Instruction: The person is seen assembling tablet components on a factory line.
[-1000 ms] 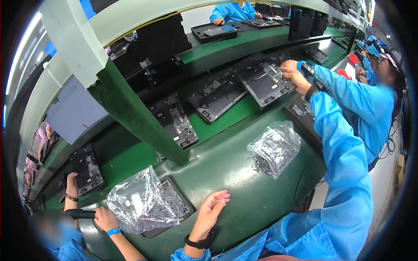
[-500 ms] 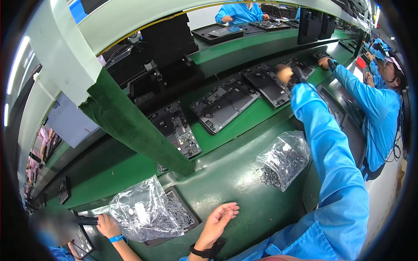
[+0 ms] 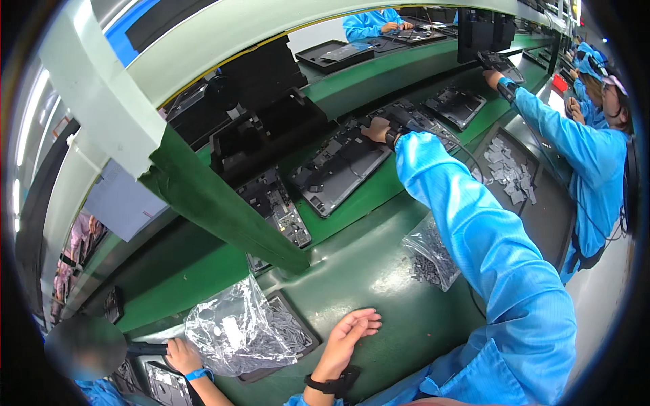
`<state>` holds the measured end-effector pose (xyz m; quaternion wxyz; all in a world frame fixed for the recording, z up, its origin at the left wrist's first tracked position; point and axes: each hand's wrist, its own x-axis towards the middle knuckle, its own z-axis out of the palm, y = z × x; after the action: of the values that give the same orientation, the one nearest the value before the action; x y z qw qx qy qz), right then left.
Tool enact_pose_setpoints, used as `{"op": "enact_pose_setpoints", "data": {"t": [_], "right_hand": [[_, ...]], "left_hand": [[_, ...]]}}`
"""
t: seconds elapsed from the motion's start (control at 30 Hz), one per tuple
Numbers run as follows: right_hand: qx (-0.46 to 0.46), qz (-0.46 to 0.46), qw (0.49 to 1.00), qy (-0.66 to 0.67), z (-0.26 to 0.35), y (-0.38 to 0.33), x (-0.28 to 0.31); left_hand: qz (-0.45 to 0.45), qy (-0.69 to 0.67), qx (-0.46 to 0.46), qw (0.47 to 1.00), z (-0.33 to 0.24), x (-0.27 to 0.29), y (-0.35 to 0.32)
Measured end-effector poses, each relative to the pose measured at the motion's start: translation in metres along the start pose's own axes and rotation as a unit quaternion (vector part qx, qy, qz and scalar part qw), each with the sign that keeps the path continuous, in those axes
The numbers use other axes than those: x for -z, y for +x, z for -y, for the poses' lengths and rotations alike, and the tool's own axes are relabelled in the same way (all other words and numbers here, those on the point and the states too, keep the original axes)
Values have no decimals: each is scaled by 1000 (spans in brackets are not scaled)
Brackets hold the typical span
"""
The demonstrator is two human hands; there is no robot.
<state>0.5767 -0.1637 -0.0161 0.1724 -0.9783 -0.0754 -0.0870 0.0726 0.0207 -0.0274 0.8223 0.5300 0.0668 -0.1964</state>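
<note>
right hand (image 3: pixel 376 128) now rests flat on the dark panel (image 3: pixel 338 169), long axis along the belt; left hand (image 3: pixel 349 335) open, holding nothing.

My right hand (image 3: pixel 376 128) reaches out of a smooth, slightly shiny blue cloth sleeve (image 3: pixel 474 230) to a matt black plastic tray (image 3: pixel 338 169) with a moulded, uneven surface. My left hand (image 3: pixel 349 338) lies bare on the counter (image 3: pixel 352 271), whose dark green top looks smooth with a dull sheen. Crinkled clear plastic bags (image 3: pixel 233 331) glint glossy beside it. The green belt (image 3: pixel 352 210) looks matt and rubbery.
</note>
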Motion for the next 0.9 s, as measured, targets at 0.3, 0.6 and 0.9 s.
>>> {"op": "enact_pose_setpoints", "data": {"t": [0.3,0.6,0.9], "right_hand": [[-84,107,721,679,-1,-173,112],[-154,70,618,768,10,-460,149],[332,-7,931,152,-2,-433,155]], "left_hand": [[-3,-184,-22,983,-39,-38,82],[-79,-199,-113,970,-36,-69,54],[-56,-48,55,996,9,-9,-44]]}}
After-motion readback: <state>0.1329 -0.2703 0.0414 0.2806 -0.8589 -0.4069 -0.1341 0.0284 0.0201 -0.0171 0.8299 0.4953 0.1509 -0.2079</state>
